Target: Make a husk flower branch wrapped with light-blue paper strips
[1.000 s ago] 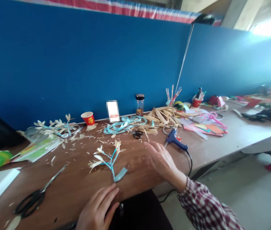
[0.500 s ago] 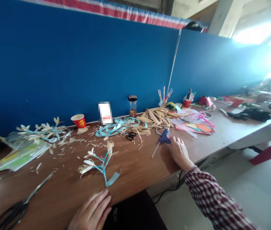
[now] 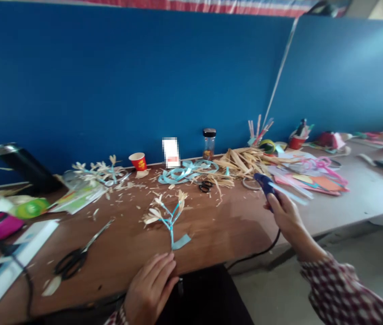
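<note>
On the brown table lies an artificial flower sprig with pale petals, a stem wrapped in light blue tape and a loose tape end. My left hand rests at the table's front edge, fingers stretched out, fingertips at the stem's lower end. Whether they press on the stem is hidden. My right hand is wrapped around a blue hot glue gun, raised above the table. A translucent glue stick sticks out of it to the right, and its black cord hangs over the edge.
Large black scissors lie at left beside a white power strip. Farther back are small scissors, light blue tape, dried husks, a red paper cup, a lidded jar and more flowers.
My right hand has lifted the glue gun off the table and turned it. The view has swung left, bringing the power strip and a black bottle into sight. The sprig stays by my left hand.
</note>
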The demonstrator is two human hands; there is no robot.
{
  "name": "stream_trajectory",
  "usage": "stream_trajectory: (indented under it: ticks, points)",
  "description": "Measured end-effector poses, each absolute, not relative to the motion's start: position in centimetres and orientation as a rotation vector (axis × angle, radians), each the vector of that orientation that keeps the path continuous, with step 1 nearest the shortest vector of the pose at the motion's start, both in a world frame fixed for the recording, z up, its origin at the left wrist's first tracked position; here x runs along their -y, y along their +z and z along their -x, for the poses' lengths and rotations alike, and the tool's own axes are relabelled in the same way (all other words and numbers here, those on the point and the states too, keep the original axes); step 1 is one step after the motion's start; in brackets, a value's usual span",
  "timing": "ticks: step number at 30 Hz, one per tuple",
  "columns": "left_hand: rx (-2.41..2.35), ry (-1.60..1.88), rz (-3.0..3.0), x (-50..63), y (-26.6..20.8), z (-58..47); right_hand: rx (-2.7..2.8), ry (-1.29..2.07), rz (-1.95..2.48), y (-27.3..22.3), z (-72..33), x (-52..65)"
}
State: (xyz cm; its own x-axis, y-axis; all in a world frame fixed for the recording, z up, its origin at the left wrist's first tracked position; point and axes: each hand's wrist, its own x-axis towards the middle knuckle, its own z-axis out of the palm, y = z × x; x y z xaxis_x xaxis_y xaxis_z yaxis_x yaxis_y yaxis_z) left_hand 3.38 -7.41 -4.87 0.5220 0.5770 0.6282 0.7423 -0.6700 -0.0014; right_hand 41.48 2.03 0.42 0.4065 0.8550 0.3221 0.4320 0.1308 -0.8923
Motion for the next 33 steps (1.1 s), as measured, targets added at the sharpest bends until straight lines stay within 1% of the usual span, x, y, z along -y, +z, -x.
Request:
stream_trajectory:
  ticks: [2,5,9,12,16,22,33]
  points:
    - [1.141,-0.879,2.503,7.6,-4.8,-3.5,1.077,0.739,1.363,1.1,-39.6,-1.0]
    - [1.176,-0.87,2.503,7.7,-4.7,-3.5,1.002,1.043,1.306,2.0,-36.6,0.9]
    - [1.174,-0.881,2.508,7.8,-4.6,-3.6,1.055,1.301,1.278,2.6,-33.1,3.3]
    - [1.197,-0.887,2.529,7.8,-4.4,-3.6,1.316,1.425,1.23,2.6,-31.2,4.5]
    - [1.235,-0.894,2.533,7.7,-4.3,-3.7,1.635,1.522,1.223,2.1,-29.4,4.9]
    - [1.224,-0.921,2.537,7.6,-4.1,-3.8,1.69,1.59,1.28,1.7,-28.0,4.5]
    - [1.251,-0.908,2.529,7.4,-3.8,-4.1,1.841,1.535,1.343,2.6,-27.6,4.3]
